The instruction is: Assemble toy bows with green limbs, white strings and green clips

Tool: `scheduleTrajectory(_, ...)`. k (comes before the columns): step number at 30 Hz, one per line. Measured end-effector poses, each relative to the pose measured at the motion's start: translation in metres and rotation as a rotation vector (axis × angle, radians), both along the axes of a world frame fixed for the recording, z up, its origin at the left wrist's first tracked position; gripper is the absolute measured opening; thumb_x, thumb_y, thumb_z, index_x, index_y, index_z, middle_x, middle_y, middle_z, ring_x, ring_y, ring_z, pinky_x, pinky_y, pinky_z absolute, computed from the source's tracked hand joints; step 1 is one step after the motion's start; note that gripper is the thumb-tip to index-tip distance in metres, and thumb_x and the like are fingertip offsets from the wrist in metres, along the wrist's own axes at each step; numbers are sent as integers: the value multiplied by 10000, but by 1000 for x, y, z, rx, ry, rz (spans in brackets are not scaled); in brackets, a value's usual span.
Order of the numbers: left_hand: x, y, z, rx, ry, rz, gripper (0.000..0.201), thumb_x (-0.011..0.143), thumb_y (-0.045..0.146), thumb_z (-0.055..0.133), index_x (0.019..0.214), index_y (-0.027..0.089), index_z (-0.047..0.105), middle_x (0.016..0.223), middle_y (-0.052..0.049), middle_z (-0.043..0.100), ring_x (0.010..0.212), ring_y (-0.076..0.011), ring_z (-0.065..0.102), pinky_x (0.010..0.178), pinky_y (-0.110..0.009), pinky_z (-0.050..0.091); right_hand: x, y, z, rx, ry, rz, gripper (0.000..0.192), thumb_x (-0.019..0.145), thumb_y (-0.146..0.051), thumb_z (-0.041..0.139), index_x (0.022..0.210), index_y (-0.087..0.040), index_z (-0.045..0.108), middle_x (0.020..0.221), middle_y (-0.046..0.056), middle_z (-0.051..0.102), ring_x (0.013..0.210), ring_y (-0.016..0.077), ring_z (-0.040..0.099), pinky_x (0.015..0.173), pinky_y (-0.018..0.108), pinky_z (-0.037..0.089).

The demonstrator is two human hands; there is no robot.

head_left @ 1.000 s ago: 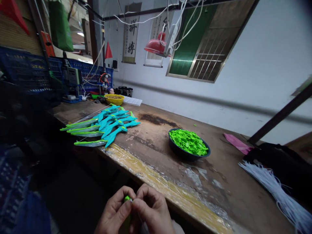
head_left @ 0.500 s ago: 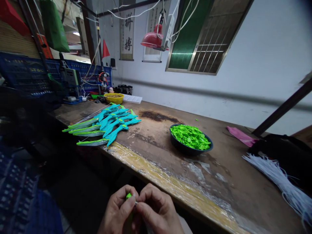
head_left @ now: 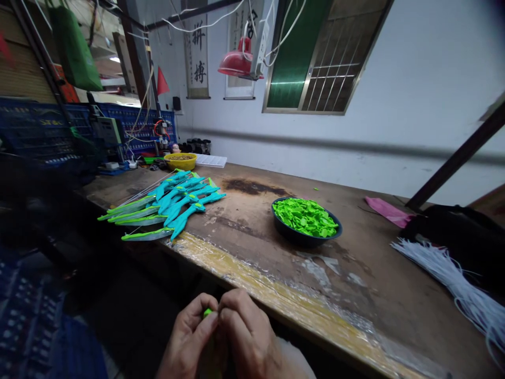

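Nearest, below the bench edge: left hand [head_left: 188, 337] and right hand [head_left: 246, 337], pressed together over the lap, fingers curled shut. Between the fingertips sits a small bright-green plastic piece [head_left: 206, 312], only its tip visible; both hands appear to pinch it, though what else they hold is hidden by the knuckles.

Handling note — the piece is tiny, so a fingertip pinch with the hands braced against each other looks like the steadiest way to work it; holding it over the lap means a slip would send it to the dark floor rather than onto the wood.

Next: the wooden workbench [head_left: 252, 231], its near edge wrapped in clear, wrinkled tape [head_left: 276, 295]. That edge runs diagonally just beyond the hands, leaving little room between knuckles and wood.

Mid-bench, right of centre: dark bowl [head_left: 294, 237] heaped with green plastic chips [head_left: 304, 217] of the same colour. Open wood lies between bowl and bench edge — a free path for reaching.

Left: a fanned stack of teal-and-green toy knives [head_left: 165, 205], blades overhanging the bench edge.

Far right: bundle of white cords [head_left: 457, 273], a black bag [head_left: 457, 237], a pink sheet [head_left: 389, 210].

Far end: yellow bowl [head_left: 182, 160], blue crates [head_left: 39, 126], red lamp shade [head_left: 236, 63] overhead.
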State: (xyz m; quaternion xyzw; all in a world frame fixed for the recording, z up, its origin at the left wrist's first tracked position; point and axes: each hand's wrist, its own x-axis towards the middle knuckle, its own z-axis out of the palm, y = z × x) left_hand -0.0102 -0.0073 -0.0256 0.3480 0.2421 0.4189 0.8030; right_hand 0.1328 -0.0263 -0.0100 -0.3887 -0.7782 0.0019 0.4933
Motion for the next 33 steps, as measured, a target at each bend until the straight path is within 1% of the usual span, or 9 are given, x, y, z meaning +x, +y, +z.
scheduleTrajectory(2,-3,3,1,89,97,2,290,891,437,714,858,184,577,617,38,520,514,-83,464,506,-190,356,1,-1,3,-8,23,-29,251,1061,-214,365,886,-193,544,830,40,547,688,146,509,563,250,399)
scheduleTrajectory(4,-7,5,4,174,181,-4,296,909,453,688,859,180,583,623,24,564,523,-100,522,511,-194,384,2,-4,8,-107,91,-12,248,1046,-220,378,837,-203,511,790,22,524,648,136,497,547,247,379)
scheduleTrajectory(6,-10,7,7,250,238,-25,290,929,457,657,871,181,590,640,8,612,547,-124,585,528,-205,427,2,-6,12,-348,242,84,207,1020,-220,406,827,-211,479,751,1,526,606,122,522,541,234,392)
scheduleTrajectory(9,-16,11,9,314,292,-51,268,936,437,653,884,180,597,696,-4,649,605,-143,640,577,-222,481,0,-7,14,-764,586,252,154,989,-275,473,845,-220,463,695,-25,560,513,107,566,485,201,409)
scheduleTrajectory(11,-19,13,9,312,305,-67,263,930,423,668,874,176,600,704,-4,656,617,-139,648,593,-220,487,-2,-6,12,-876,724,301,161,969,-320,523,851,-218,481,673,-23,585,495,116,589,465,195,417)
scheduleTrajectory(17,-25,17,5,262,362,-60,274,870,406,741,818,161,631,670,-10,680,601,-137,655,581,-206,472,-11,-8,4,-792,753,251,257,949,-404,613,812,-199,547,634,-8,604,517,121,589,492,204,433)
scheduleTrajectory(22,-18,12,1,208,465,53,384,827,525,740,766,168,614,578,2,643,513,-131,602,518,-203,428,-10,-16,5,-796,822,278,193,975,-370,601,888,-198,593,675,-6,648,562,121,623,548,209,469)
scheduleTrajectory(27,-11,6,0,202,461,109,383,837,530,728,766,173,608,601,23,584,536,-104,527,516,-186,391,-4,-20,4,-728,670,96,170,920,-294,679,790,-185,683,756,18,664,667,136,661,624,219,507)
scheduleTrajectory(33,-12,5,4,259,361,49,380,892,525,673,784,169,598,639,18,573,559,-107,540,539,-198,413,-10,-18,1,-897,920,203,314,932,-433,674,775,-164,638,691,10,633,527,105,604,515,203,466)
